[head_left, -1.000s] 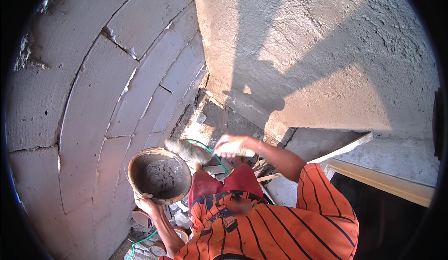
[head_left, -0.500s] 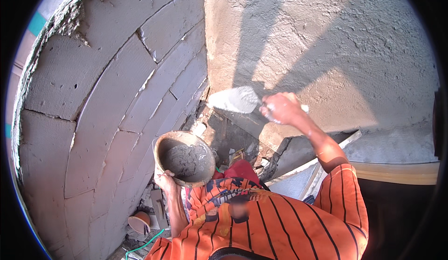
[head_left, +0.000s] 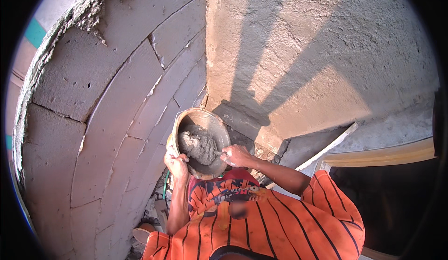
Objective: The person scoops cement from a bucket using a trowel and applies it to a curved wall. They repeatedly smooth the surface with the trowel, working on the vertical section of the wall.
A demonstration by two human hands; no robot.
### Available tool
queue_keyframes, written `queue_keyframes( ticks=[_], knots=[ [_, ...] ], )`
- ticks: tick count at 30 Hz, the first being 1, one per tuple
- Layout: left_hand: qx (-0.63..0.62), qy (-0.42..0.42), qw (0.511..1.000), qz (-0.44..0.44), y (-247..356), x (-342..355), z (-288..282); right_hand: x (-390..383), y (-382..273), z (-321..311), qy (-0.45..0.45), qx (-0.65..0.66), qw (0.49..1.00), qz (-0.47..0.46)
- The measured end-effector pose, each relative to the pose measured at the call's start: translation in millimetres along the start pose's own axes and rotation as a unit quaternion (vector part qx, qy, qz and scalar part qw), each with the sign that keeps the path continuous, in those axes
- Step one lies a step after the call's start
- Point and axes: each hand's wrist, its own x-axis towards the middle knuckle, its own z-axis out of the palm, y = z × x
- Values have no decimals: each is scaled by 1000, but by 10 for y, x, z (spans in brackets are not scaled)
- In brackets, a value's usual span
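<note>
My left hand (head_left: pixel 176 163) is closed on the left rim of a round bucket (head_left: pixel 212 118), which is tilted in front of my body. Wet grey mortar (head_left: pixel 198 144) lies heaped inside it. From the right side, my right hand (head_left: pixel 237 156) reaches over the rim, closed around the handle of a trowel (head_left: pixel 218 153). The trowel's blade is inside the bucket, mostly hidden by mortar.
On the left rises a grey block wall (head_left: pixel 112 106) with open joints and a rough broken edge. A rough plastered wall (head_left: pixel 303 50) meets it at a corner ahead. To the right are a slanting pale strip (head_left: pixel 329 145) and a yellowish frame (head_left: pixel 382 156) above a dark opening.
My right hand has brought the trowel down from near the plastered wall into the bucket. The bucket has shifted up and to the right, with my left hand still on its rim.
</note>
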Motion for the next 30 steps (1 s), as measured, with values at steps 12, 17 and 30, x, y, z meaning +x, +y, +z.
queue_keyframes(
  ticks=[12, 17, 30],
  knots=[
    [-38, 161, 984, -72, -185, -100, -686, 162, -112, -102, 26, -53, 998, -26],
    [-100, 235, 965, -53, -99, -278, -834, 182, -707, -114, 8, 106, 974, -202],
    [40, 359, 933, 10, -61, -755, -1217, 475, 2311, -2101, 104, 492, 858, 102]
  ],
)
